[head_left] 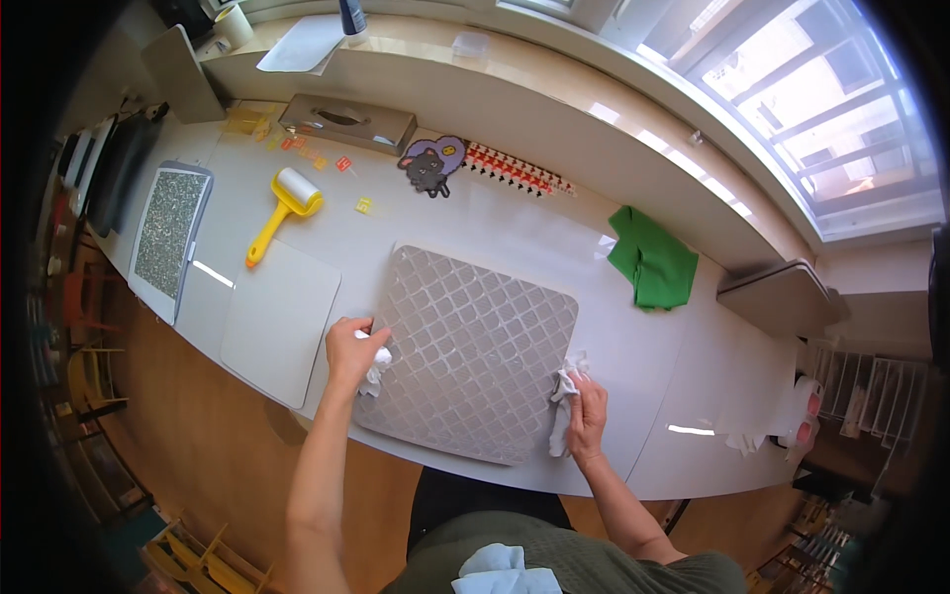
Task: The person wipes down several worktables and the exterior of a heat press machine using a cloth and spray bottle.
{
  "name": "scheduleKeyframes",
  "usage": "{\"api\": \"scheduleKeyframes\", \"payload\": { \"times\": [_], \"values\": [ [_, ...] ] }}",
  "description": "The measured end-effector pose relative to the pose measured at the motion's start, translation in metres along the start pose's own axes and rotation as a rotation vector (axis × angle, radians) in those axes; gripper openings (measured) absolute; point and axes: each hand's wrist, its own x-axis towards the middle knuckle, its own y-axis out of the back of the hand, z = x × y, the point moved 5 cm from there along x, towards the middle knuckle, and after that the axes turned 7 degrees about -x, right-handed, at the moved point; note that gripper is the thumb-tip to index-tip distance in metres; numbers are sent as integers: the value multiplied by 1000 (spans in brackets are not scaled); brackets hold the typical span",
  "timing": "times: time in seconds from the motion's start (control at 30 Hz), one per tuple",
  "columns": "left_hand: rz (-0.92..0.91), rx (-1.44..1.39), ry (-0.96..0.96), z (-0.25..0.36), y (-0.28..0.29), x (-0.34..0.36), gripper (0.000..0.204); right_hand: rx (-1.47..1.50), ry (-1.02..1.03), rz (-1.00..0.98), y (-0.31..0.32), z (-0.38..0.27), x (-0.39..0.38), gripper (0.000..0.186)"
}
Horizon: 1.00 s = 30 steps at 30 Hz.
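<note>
A square grey pad [463, 348] with a raised diamond grid lies on the white table [673, 376]. At the pad's left edge, my left hand [350, 352] is closed on a crumpled white cloth [375, 374], whose lower part hangs beside the pad. My right hand [587, 414] grips another crumpled white cloth [562, 424] along the pad's right edge. To the left lies a plain pale board [275, 327], with a yellow lint roller [280, 216] just above it. Behind the pad sits a grey cat figure with a purple shape [430, 170].
A glitter-topped tray [170, 238] is at the far left. A metal case [346, 127], small yellow and red pieces [343, 164] and a red-white strip [510, 170] line the back. A green cloth [651, 259] and leaning grey boards [782, 292] are at the right, under a window ledge.
</note>
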Motion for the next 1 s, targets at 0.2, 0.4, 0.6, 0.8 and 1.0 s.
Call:
{"api": "scheduleKeyframes", "payload": {
  "times": [0.2, 0.4, 0.6, 0.8, 1.0],
  "values": [
    [-27, -69, 1, 11, -21, -6, 38, 183, -295, 45, -2, 10, -10, 32],
    [-98, -103, 27, 29, -61, -36, 35, 584, -595, 190, 11, 44, -25, 35],
    [-213, -173, 2, 52, -125, -88, 33, 466, -677, 282, 62, 114, -59, 33],
    [-360, -161, 34, 70, -183, -137, 33, 338, -538, 475, 101, 158, -79, 29],
    [-365, -128, -39, 70, -171, -165, 42, 75, -424, 284, 131, 172, -68, 30]
  ]
}}
